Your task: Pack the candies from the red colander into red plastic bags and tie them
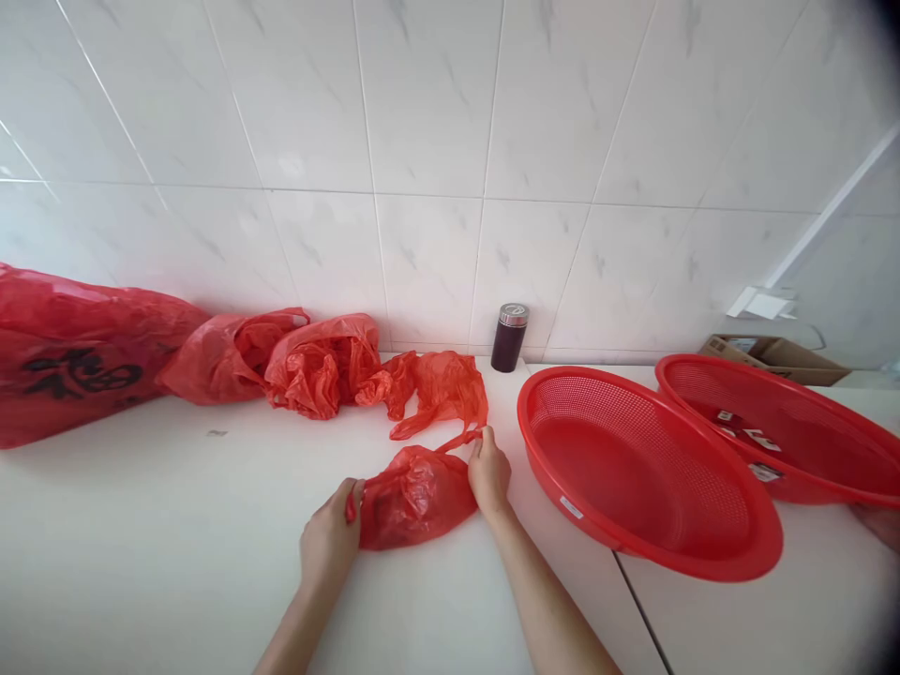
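A small red plastic bag [414,497] lies on the white counter [175,553] in front of me. My left hand [329,542] is closed on its left edge. My right hand [487,473] pinches a stretched handle of the bag at its upper right. The contents of the bag are hidden by the plastic.
Several crumpled red bags [323,366] lie behind along the tiled wall, with a large printed red bag [70,356] at far left. A dark cylindrical jar [509,337] stands by the wall. Two red perforated baskets [647,469] [787,427] sit at the right, a cardboard box [777,356] behind them.
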Demonstrator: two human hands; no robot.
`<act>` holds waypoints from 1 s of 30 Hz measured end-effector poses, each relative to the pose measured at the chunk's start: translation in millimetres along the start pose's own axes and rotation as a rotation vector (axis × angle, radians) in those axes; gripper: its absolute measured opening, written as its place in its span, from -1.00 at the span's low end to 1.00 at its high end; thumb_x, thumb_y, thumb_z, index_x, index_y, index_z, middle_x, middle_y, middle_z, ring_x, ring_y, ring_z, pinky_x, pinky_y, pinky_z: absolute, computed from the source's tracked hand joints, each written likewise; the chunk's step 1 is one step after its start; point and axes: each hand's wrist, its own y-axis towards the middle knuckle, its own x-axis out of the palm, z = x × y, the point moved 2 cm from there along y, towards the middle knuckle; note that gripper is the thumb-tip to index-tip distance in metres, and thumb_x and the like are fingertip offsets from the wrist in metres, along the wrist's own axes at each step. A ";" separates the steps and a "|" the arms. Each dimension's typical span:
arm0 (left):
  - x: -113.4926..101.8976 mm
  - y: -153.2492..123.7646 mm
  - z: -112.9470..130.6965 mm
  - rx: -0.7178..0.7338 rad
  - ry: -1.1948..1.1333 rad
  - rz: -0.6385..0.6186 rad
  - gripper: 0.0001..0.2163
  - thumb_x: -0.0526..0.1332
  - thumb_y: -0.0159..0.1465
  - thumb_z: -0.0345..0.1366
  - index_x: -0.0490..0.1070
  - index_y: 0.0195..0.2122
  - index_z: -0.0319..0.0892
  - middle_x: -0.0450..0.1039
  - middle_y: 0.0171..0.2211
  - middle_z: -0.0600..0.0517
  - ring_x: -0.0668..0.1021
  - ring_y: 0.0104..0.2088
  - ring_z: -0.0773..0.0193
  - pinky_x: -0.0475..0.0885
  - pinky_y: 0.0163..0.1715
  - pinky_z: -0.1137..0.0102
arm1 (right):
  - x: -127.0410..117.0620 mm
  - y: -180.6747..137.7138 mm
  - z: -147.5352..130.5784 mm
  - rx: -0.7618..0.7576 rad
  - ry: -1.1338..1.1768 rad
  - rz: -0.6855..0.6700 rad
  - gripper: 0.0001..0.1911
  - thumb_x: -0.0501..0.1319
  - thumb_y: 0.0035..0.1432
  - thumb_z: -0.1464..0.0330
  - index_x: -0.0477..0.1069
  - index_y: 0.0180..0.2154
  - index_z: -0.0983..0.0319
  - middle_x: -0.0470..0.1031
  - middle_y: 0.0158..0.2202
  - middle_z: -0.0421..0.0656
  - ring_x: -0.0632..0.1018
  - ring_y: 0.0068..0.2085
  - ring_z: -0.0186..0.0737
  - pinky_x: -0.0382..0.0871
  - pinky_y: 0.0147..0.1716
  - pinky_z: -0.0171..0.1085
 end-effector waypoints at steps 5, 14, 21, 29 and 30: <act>-22.0 -32.9 -4.7 -0.020 -0.239 -0.007 -0.60 -0.16 0.34 0.07 0.25 -0.44 -0.06 0.29 -0.58 0.14 0.34 -0.54 0.30 0.25 -0.49 0.47 | -6.3 2.9 2.0 0.068 0.227 -0.012 -0.70 -0.17 0.27 0.35 0.31 -0.18 0.14 0.54 -0.33 -0.13 0.51 -0.35 -0.16 0.18 -0.45 -0.30; -42.9 -34.5 37.4 0.119 -0.744 -0.026 -0.58 -0.06 0.32 0.05 0.39 0.00 -0.05 0.44 0.01 -0.04 0.44 0.06 0.13 0.32 0.07 0.25 | -23.6 -17.7 -26.4 -0.061 0.520 -0.175 -0.53 -0.26 0.31 0.07 0.30 -0.28 0.15 0.50 -0.44 -0.19 0.52 -0.42 -0.23 0.30 -0.42 -0.32; -2.5 -24.3 47.2 0.117 -0.654 0.071 -0.64 -0.05 0.34 -0.01 0.40 -0.08 -0.08 0.48 -0.07 -0.05 0.49 -0.05 0.14 0.34 -0.01 0.28 | -13.7 -35.7 -36.7 -0.072 0.434 -0.166 -0.63 -0.14 0.30 0.13 0.37 -0.23 0.11 0.49 -0.46 -0.18 0.51 -0.37 -0.11 0.24 -0.35 -0.25; -3.2 -19.0 18.9 -0.093 -0.719 -0.061 -0.59 -0.01 0.27 0.11 0.44 -0.31 -0.10 0.50 -0.41 0.05 0.52 -0.39 0.20 0.42 -0.34 0.33 | -4.6 -18.7 -13.1 0.029 0.606 -0.189 -0.54 -0.20 0.29 0.06 0.33 -0.31 0.17 0.53 -0.31 -0.08 0.52 -0.30 -0.16 0.34 -0.30 -0.25; -4.9 -19.4 16.0 -0.127 -0.748 -0.062 -0.57 -0.01 0.26 0.13 0.41 -0.36 -0.12 0.47 -0.46 0.05 0.51 -0.44 0.22 0.42 -0.41 0.34 | -3.8 -18.7 -11.5 0.034 0.645 -0.206 -0.52 -0.21 0.28 0.03 0.32 -0.31 0.18 0.51 -0.37 -0.09 0.52 -0.35 -0.17 0.35 -0.35 -0.26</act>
